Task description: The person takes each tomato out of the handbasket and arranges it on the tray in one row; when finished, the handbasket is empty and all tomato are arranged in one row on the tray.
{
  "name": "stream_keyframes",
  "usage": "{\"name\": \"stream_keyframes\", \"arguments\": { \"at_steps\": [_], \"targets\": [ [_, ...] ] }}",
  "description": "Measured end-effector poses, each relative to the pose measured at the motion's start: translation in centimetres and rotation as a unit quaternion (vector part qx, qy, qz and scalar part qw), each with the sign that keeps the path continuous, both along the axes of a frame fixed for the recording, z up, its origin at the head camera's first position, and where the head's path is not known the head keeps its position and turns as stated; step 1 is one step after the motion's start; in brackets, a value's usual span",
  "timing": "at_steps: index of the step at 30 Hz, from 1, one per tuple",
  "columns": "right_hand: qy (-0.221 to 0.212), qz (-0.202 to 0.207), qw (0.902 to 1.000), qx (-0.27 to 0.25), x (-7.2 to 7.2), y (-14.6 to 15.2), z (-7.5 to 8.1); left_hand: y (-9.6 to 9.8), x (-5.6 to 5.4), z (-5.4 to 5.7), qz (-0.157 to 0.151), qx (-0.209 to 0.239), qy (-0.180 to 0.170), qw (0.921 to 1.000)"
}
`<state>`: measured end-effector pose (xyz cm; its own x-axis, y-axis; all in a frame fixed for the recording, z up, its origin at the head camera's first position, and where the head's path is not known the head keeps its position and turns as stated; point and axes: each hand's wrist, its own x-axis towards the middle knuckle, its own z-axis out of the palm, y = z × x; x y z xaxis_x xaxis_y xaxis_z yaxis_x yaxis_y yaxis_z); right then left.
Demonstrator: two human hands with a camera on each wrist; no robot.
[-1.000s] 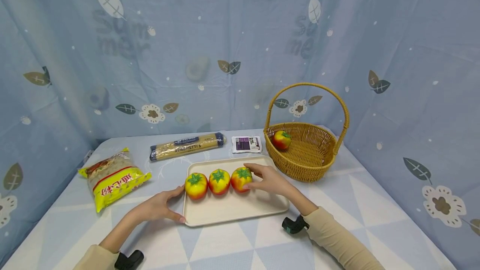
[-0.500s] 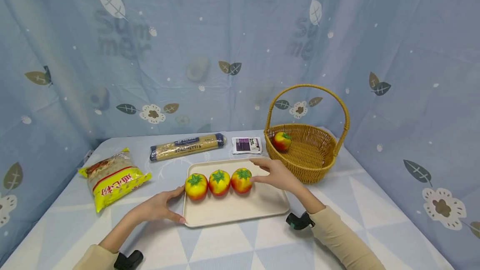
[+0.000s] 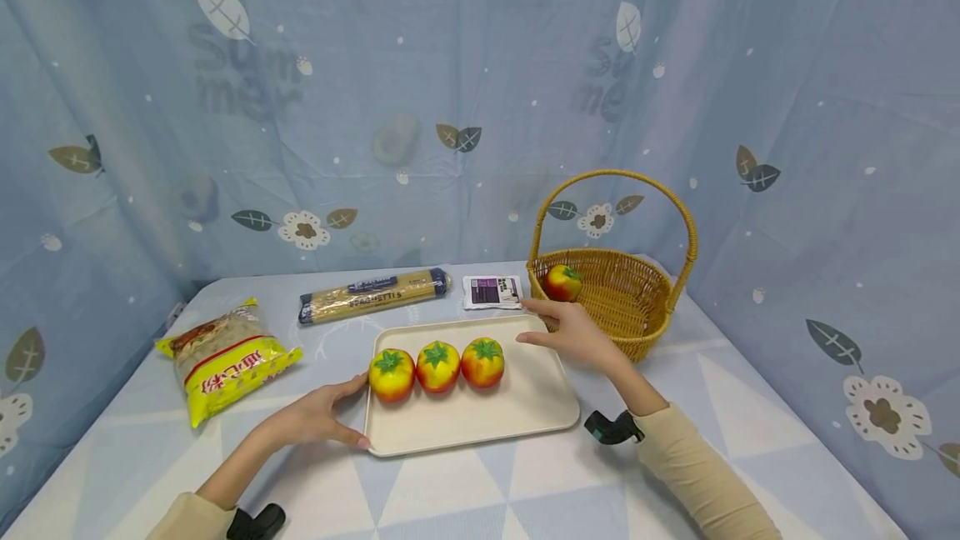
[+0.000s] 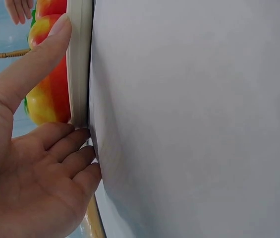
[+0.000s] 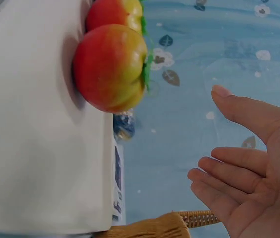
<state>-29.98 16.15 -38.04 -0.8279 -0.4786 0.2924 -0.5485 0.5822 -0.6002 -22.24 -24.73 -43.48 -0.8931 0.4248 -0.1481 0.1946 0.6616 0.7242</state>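
On a cream rectangular tray (image 3: 480,423), three glossy red-and-yellow tomatoes, apparently artificial with green leafy tops, stand in a row: left tomato (image 3: 392,382), middle tomato (image 3: 438,372) and right tomato (image 3: 483,367). My left hand (image 3: 318,417) rests at the tray's left edge, thumb by the near corner and fingers against the side. In the left wrist view, its thumb lies along the tray rim (image 4: 79,74). Fingers extended and holding nothing, my right hand (image 3: 573,336) hovers over the tray's right end, apart from the right tomato (image 5: 111,69) in the right wrist view.
A wicker basket (image 3: 626,282) with a tall handle stands at the back right, with another tomato (image 3: 562,283) inside. Behind the tray lie a spaghetti pack (image 3: 375,297) and a small white-and-purple packet (image 3: 492,292). A yellow food bag (image 3: 228,361) lies at left.
My right hand has let go of the right tomato and moved away, rightward and back toward the basket. The tomatoes stay in their row, and my left hand keeps its place.
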Motion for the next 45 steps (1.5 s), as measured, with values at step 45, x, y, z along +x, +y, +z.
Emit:
{"name": "stream_keyframes", "arguments": {
  "at_steps": [45],
  "targets": [
    [-0.035,-0.100,0.9934,-0.043,-5.4,2.2,1.7,0.2,0.0,0.0,0.008,-0.010,-0.001,0.9999]
  ]
}}
